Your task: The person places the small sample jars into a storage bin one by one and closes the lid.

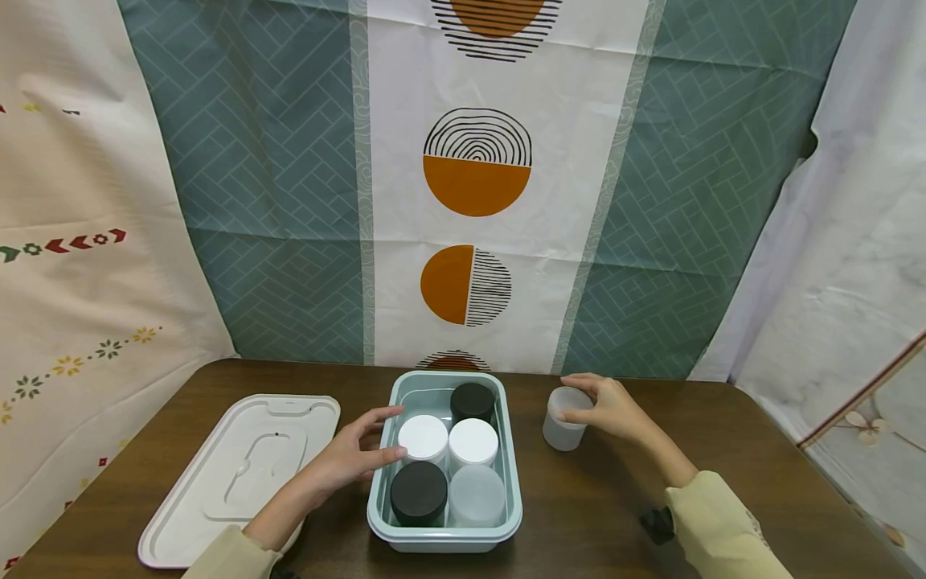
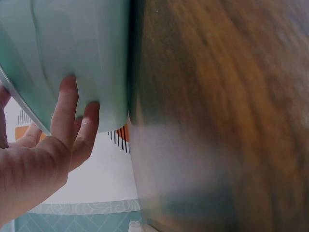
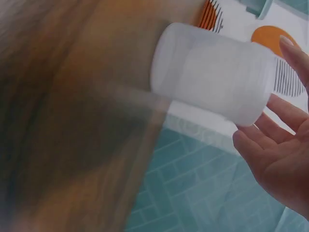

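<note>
A pale green plastic bin (image 1: 385, 531) stands at the middle of the table, holding several round jars. Two have black lids (image 1: 419, 493), two have white lids (image 1: 473, 442), and one is translucent (image 1: 477, 496). My left hand (image 1: 349, 455) is at the bin's left side. In the left wrist view, fingertips (image 2: 68, 84) touch its outer wall, with the thumb near the rim. To the bin's right, a translucent lidded jar (image 1: 563, 430) stands upright. My right hand (image 1: 606, 408) is spread around its top; in the right wrist view the thumb (image 3: 289, 46) looks apart from the jar.
A white rectangular lid (image 1: 195, 515) lies flat on the brown wooden table (image 1: 593, 531), left of the bin. Patterned cloth (image 1: 289, 201) hangs behind the table's back edge, and light cloths (image 1: 854, 322) hang at both sides.
</note>
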Tool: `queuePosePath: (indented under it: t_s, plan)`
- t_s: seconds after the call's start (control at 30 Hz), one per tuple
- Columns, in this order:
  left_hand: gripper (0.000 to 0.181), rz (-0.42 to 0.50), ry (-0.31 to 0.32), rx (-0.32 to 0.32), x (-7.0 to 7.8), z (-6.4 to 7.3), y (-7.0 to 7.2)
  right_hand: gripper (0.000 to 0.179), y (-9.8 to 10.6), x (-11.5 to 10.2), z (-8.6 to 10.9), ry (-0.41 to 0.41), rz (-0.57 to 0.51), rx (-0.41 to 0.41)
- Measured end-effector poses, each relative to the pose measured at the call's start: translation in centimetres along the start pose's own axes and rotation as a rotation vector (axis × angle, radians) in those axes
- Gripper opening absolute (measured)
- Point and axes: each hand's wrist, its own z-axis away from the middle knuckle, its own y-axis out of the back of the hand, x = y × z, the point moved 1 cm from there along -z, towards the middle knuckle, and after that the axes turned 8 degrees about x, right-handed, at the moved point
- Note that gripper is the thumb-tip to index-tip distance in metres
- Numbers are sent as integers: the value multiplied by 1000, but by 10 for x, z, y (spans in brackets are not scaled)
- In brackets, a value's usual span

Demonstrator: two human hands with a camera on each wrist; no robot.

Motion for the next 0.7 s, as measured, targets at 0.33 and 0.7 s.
queuePosePath:
  t_s: [0.33, 0.7]
  plan:
    - [68, 2, 8, -1, 0, 0, -1, 63, 1, 13, 7, 3, -24, -15]
    - [67, -3, 19, 7, -1, 1, 0, 62, 0, 13, 8, 19, -24, 4]
